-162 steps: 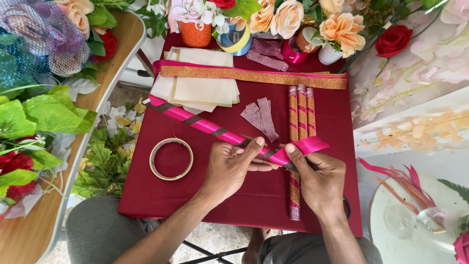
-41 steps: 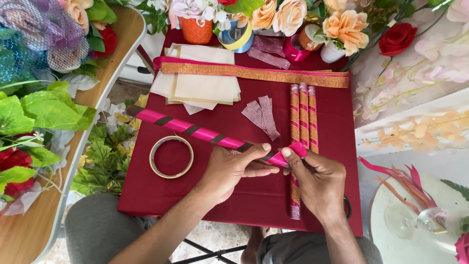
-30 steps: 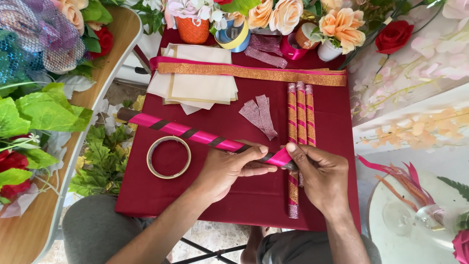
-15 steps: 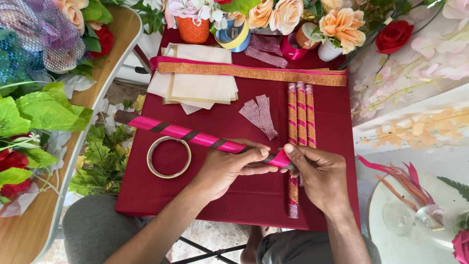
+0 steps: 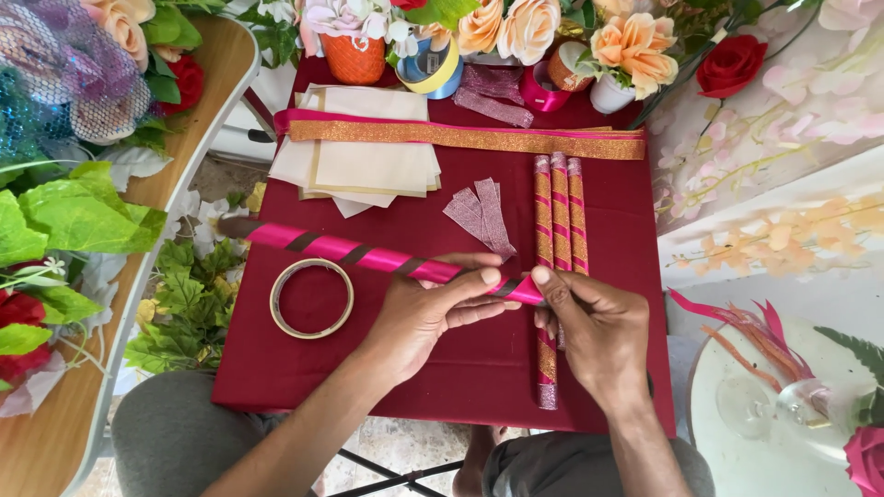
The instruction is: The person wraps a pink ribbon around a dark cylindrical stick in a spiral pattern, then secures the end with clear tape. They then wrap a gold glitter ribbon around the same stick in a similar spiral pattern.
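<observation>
1. The stick [image 5: 368,257] is long and thin, wound with bright pink ribbon in a spiral (dark gaps show between turns).
2. It lies slantwise above the maroon cloth, its left end higher in the frame, its right end pinched by both hands.

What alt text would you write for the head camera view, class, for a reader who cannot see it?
Left hand and right hand grip one end of a dark stick wrapped in pink ribbon, held over a maroon cloth. Nearby lie a tape ring, three wrapped sticks and cream paper sheets, with artificial flowers behind.
</observation>
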